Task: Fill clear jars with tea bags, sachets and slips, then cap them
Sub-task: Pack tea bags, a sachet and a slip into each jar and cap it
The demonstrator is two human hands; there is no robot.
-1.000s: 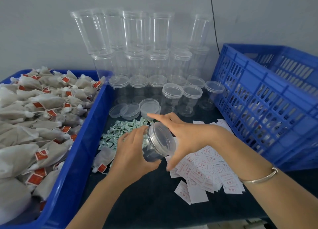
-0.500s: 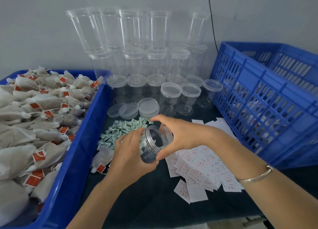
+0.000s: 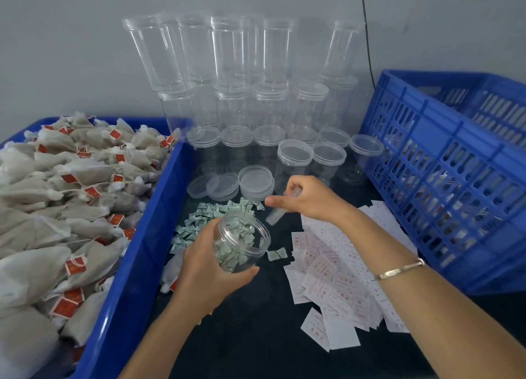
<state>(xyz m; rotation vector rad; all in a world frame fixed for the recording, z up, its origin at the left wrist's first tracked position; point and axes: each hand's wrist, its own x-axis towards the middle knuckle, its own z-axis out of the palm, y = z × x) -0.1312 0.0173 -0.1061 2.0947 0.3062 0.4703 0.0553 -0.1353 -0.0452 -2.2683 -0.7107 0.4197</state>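
My left hand (image 3: 205, 267) grips the small clear round plastic jar (image 3: 242, 242), tilted open-mouthed just above the heap of little green paper sachets (image 3: 205, 213), ready for filling, while my right hand (image 3: 310, 198) pinches a clear flat plastic lid (image 3: 276, 215) aside, off the opening.

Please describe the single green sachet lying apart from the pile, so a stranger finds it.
Right of the blue bin of tea bags, the left hand grips an open jar. Right of it, before the white slips, lies the sachet: alone, while the other sachets form a heap.
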